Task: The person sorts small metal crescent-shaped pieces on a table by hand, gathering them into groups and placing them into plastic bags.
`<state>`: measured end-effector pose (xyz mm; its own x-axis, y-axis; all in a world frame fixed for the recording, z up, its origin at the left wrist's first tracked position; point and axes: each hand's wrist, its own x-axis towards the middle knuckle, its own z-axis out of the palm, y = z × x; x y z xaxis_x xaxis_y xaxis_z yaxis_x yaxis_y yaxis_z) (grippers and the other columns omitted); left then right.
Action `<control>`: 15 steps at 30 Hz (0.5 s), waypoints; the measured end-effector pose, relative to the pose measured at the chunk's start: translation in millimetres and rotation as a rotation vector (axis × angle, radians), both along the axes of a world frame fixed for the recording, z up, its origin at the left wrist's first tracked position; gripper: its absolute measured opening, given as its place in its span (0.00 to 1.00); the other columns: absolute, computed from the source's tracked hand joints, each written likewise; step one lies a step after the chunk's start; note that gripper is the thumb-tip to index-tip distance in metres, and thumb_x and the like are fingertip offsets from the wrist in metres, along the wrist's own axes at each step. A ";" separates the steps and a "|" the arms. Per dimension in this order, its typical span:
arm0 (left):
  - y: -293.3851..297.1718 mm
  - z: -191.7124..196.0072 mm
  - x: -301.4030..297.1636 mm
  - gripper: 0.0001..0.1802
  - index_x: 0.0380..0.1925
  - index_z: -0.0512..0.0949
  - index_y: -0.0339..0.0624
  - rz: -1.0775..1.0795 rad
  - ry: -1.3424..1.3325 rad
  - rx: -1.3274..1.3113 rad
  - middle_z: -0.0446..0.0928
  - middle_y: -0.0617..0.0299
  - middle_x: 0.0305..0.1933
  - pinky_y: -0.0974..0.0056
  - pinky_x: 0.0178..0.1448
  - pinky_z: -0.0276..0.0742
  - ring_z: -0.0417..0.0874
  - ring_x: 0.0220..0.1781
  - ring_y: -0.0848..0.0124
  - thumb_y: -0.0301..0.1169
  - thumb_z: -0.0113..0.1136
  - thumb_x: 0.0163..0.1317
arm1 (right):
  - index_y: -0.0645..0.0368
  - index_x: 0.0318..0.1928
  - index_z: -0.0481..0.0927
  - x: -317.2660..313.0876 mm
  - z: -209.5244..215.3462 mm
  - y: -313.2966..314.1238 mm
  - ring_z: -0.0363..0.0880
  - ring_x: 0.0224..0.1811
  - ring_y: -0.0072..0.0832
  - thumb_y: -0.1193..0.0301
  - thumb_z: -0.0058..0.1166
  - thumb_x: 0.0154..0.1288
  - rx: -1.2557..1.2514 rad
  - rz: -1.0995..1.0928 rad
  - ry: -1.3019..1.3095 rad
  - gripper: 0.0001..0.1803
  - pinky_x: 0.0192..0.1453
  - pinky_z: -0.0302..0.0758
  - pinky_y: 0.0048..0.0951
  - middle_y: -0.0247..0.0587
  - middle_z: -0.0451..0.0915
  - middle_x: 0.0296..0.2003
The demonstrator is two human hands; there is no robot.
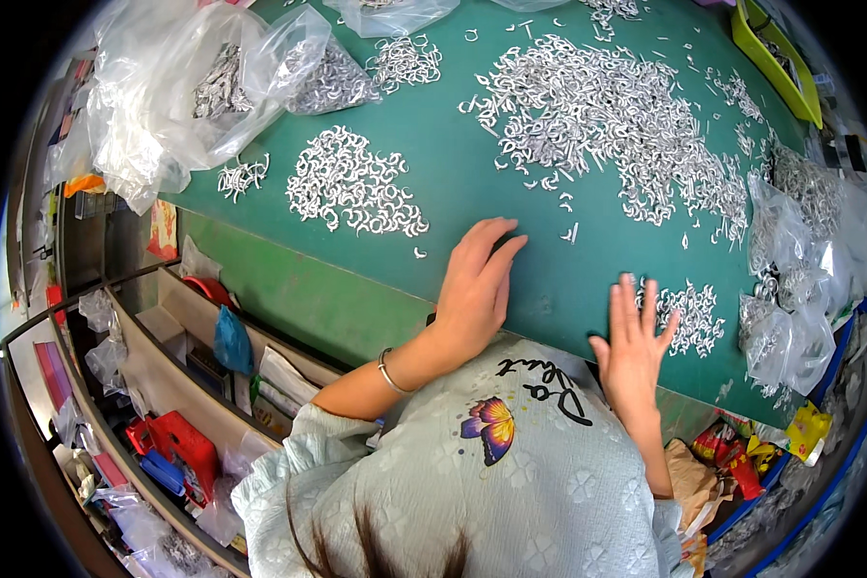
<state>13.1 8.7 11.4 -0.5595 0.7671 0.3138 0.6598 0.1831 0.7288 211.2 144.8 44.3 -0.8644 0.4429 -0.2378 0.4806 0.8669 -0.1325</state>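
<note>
A parts pile (700, 323) (on the table (559, 275)) lies right of the right hand (633, 337).

A green table top with silvery metal pieces in several piles.
The table top (443, 149) carries the largest heap (607, 125) of small, mostly curved pieces beyond both hands, the left hand (482, 270) and the right hand (631, 332). A small pile (696, 320) is just beside the right hand, on its right side; farther right lie clear bags (790, 328) with pieces. To the left of the left hand, and farther forward, there is a medium pile (352, 183), then a little cluster (244, 177). Beyond these lie plastic bags (323, 82). A yellow-green bin (766, 72) is far beyond the right hand, toward the right.
</note>
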 end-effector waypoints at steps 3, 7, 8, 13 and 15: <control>15.0 2.6 1.9 0.27 0.56 0.73 0.35 -0.103 0.091 -0.054 0.71 0.51 0.58 0.51 0.63 0.66 0.72 0.59 0.52 0.14 0.54 0.52 | 0.61 0.69 0.64 4.2 5.2 7.8 0.46 0.78 0.47 0.65 0.56 0.64 -0.005 -0.078 0.126 0.34 0.74 0.36 0.67 0.43 0.57 0.73; 32.2 0.1 10.0 0.27 0.56 0.74 0.37 -0.142 0.214 -0.152 0.72 0.55 0.58 0.49 0.62 0.61 0.71 0.59 0.55 0.19 0.57 0.52 | 0.61 0.68 0.65 -46.2 12.1 15.2 0.50 0.77 0.46 0.71 0.52 0.67 -0.147 -0.019 0.343 0.30 0.73 0.39 0.65 0.41 0.60 0.72; 33.2 -1.2 10.3 0.27 0.56 0.75 0.38 -0.126 0.240 -0.184 0.72 0.56 0.57 0.49 0.61 0.61 0.71 0.58 0.56 0.20 0.58 0.52 | 0.60 0.68 0.65 -62.8 10.1 18.8 0.50 0.77 0.46 0.70 0.52 0.67 -0.142 0.021 0.365 0.30 0.73 0.40 0.66 0.40 0.60 0.72; 7.1 -1.4 -1.7 0.24 0.54 0.77 0.43 -0.052 0.217 -0.212 0.72 0.57 0.57 0.50 0.59 0.61 0.71 0.57 0.56 0.24 0.63 0.55 | 0.57 0.68 0.66 -100.7 -12.4 22.7 0.51 0.76 0.44 0.66 0.56 0.66 -0.057 0.165 0.317 0.31 0.72 0.44 0.69 0.33 0.61 0.72; -6.7 4.7 -8.1 0.22 0.53 0.78 0.43 0.018 0.218 -0.258 0.72 0.58 0.56 0.52 0.58 0.61 0.71 0.57 0.57 0.25 0.63 0.56 | 0.56 0.68 0.66 -92.9 -7.7 24.1 0.50 0.76 0.43 0.64 0.57 0.65 -0.022 0.140 0.240 0.32 0.73 0.43 0.69 0.31 0.61 0.72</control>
<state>5.0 2.0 16.0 -0.5152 0.8273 0.2239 0.7897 0.3566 0.4992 118.3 168.9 36.6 -0.9495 0.3127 -0.0270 0.3094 0.9182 -0.2473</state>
